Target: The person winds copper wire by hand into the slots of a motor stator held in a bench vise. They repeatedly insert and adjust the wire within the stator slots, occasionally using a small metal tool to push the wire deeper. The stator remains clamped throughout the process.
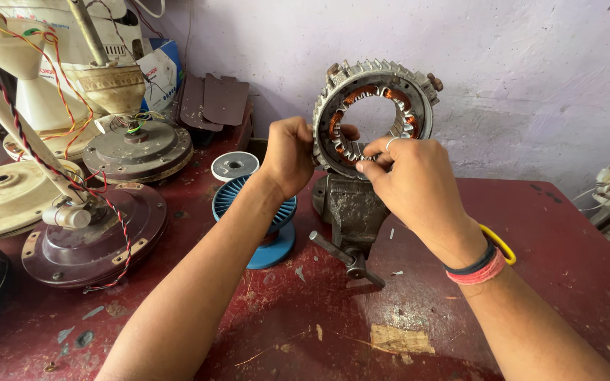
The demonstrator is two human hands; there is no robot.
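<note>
Apparently mid-work, the stator (374, 116) at upper centre stands in the vise (351, 204), left hand (289, 154) gripping its rim, right hand (407, 180) pinching at the partly filled copper windings (397, 99).

Grey stator ring (374, 116) with copper-orange windings, blue spool (257, 212), dark red table (545, 240).

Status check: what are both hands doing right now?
Left hand grips round metal stator ring with copper windings. Right hand pinches its lower inner edge. Ring stands upright in grey bench vise. Nothing obstructing.
</note>
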